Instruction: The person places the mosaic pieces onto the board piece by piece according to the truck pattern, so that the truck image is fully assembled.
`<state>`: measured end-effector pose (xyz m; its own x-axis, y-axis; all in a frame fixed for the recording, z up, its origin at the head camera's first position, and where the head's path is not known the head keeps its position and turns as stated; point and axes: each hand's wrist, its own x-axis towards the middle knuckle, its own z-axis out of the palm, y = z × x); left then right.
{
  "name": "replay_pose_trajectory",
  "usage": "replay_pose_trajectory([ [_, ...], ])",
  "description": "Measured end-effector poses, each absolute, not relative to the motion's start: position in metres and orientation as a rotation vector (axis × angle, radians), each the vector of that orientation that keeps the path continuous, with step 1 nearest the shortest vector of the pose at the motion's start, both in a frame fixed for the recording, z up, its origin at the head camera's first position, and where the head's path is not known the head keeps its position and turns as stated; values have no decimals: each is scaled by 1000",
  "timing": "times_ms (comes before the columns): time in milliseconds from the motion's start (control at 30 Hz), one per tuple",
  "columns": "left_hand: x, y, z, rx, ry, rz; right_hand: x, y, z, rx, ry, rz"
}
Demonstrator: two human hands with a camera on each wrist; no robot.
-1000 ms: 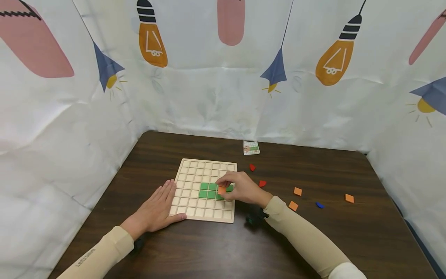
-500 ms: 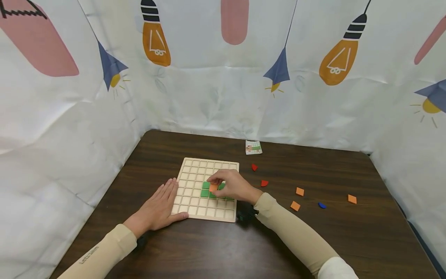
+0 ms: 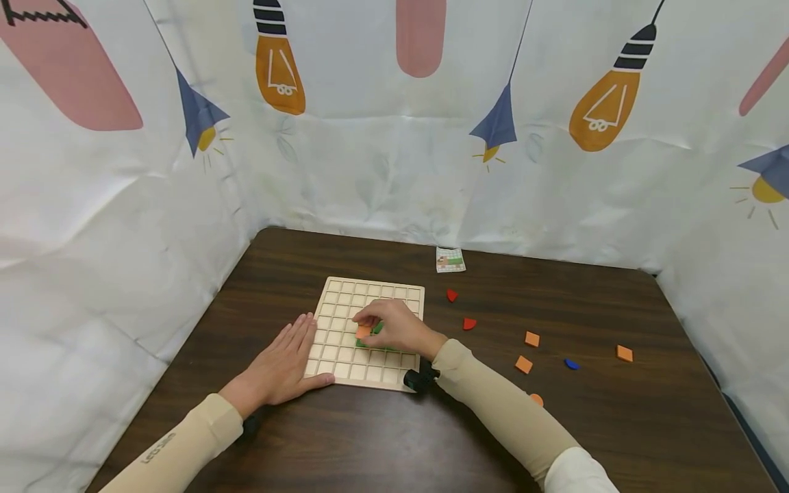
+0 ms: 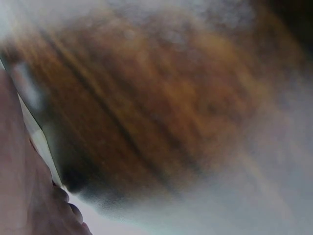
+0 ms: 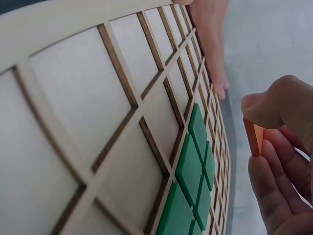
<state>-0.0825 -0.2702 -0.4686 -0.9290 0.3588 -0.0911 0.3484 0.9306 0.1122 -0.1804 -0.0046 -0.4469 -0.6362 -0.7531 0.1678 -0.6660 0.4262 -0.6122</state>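
A pale wooden grid board (image 3: 345,301) lies on the table, with green square tiles (image 5: 190,161) set in its cells in two rows. My right hand (image 3: 396,327) is over the board and pinches an orange square tile (image 3: 363,331) between thumb and fingers. In the right wrist view that tile (image 5: 253,136) is tilted on edge, apart from the grid. Flat on the table, my left hand (image 3: 280,364) has straight fingers against the board's left edge, its thumb at the lower left corner. The right hand hides part of the green tiles in the head view.
Right of the board lie orange square tiles (image 3: 524,364), a round orange piece (image 3: 537,399), a blue piece (image 3: 571,364) and red pieces (image 3: 470,324). A small pattern card (image 3: 451,260) lies at the table's back edge. White printed fabric surrounds the table.
My right hand has moved left across the board, over the green tiles, still pinching the orange tile. A round orange piece now shows beside the right sleeve. The left hand stays at the board's edge.
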Motion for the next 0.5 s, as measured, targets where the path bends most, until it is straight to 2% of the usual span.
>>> replay_pose_trajectory([
  [500, -80, -270, -467, 562, 2984, 136, -182, -34, -451, -1249, 2524, -891],
])
